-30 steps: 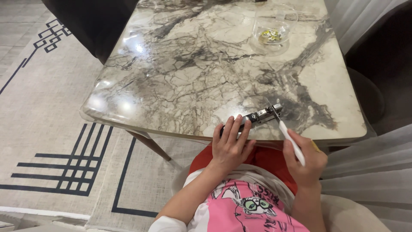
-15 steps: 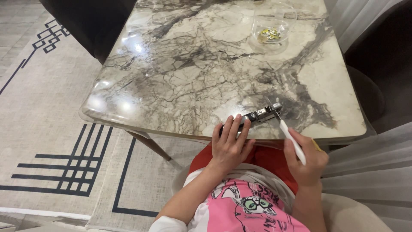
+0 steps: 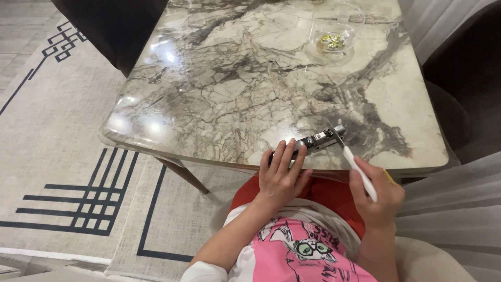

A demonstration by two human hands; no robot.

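Under the flattened fingers of my left hand (image 3: 281, 175) lies a small dark metal device (image 3: 308, 142), pinned at the near edge of the marble table (image 3: 219, 94). Just beyond those fingertips its toothed end pokes out. My right hand (image 3: 377, 194) is clenched around a white-handled tool (image 3: 357, 172), its tip touching that end. Compared with a second ago, the grip and contact are unchanged; only my right hand sits slightly lower. Far past my fingers stands a glass bowl (image 3: 332, 36).
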